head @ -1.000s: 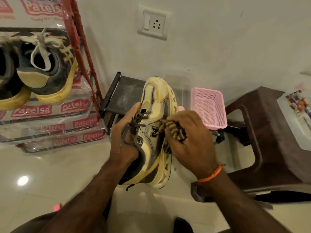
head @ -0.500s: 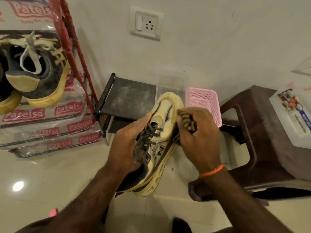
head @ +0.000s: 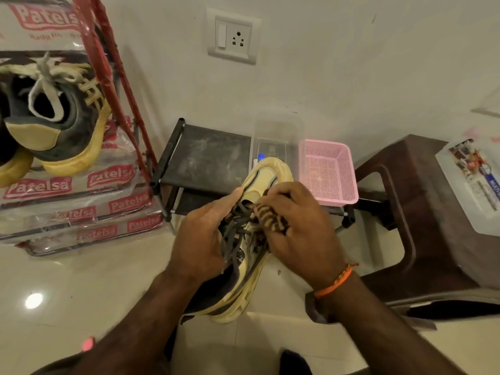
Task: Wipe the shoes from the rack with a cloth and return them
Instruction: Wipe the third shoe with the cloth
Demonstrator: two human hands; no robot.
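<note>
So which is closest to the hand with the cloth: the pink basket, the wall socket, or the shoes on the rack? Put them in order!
From the right hand:
1. Pink basket, just beyond it, slightly right.
2. Shoes on the rack, far left.
3. Wall socket, high on the wall.
The last two are fairly close to call.

Shoe: we've tipped it flatter, toe away.
Right hand: we've slid the cloth onto the laces.

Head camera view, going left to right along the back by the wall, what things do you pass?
Shoes on the rack → red rack post → low black shelf → clear plastic box → pink basket → brown stool → white container.
</note>
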